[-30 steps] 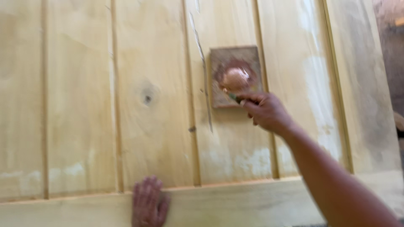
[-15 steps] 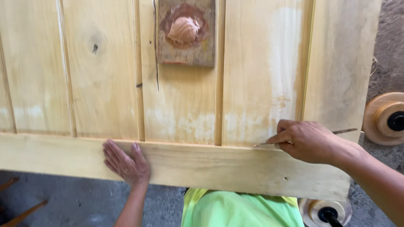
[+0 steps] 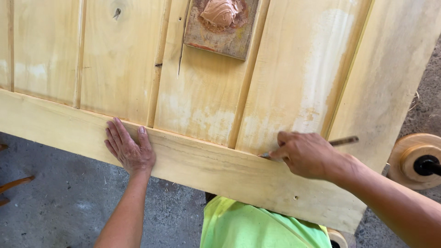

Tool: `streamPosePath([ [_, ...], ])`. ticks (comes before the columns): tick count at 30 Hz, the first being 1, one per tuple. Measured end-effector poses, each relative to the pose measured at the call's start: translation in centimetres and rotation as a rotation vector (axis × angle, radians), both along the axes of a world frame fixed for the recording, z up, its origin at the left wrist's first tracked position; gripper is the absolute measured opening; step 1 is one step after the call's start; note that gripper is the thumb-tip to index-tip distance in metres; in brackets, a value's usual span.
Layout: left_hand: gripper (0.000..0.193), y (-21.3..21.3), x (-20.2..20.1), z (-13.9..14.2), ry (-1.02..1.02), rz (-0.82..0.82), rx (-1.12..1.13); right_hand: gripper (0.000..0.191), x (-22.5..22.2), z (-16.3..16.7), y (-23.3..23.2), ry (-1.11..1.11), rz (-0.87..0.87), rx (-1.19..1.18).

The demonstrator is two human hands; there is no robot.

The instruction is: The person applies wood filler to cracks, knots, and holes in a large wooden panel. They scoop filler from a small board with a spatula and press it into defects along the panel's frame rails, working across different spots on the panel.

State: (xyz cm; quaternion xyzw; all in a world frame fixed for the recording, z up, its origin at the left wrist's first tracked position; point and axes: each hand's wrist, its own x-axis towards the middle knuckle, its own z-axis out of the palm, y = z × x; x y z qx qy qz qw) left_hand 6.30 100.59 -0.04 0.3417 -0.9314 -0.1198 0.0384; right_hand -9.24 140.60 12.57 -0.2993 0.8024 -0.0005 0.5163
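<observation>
A pale wooden door panel made of vertical boards lies in front of me, with a wide bottom rail across it. My left hand rests flat and open on that rail. My right hand grips a thin putty knife and presses its tip into the seam between a board and the rail. A small wooden block carrying a lump of brown wood filler sits on the boards above.
Grey concrete floor lies below the door. A round wooden wheel with a black hub stands at the right edge. My green shirt shows beneath the rail. A wooden piece pokes in at far left.
My right hand left the filler block, came down to the rail seam with the knife, and has shifted slightly along it. My left hand stays flat on the rail.
</observation>
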Motion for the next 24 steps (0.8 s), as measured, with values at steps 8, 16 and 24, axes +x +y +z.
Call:
streamPosePath([
  [8, 0.083, 0.3, -0.1, 0.1, -0.009, 0.005, -0.006, 0.039, 0.3, 0.8, -2.3, -0.04, -0.015, -0.029],
  [16, 0.08, 0.3, 0.0, 0.2, 0.0, 0.014, 0.007, 0.04, 0.0, 0.9, -2.5, -0.022, 0.005, 0.033],
  [24, 0.08, 0.1, 0.0, -0.1, 0.004, 0.021, 0.01, 0.04, 0.9, 0.4, -2.7, -0.003, -0.011, 0.071],
])
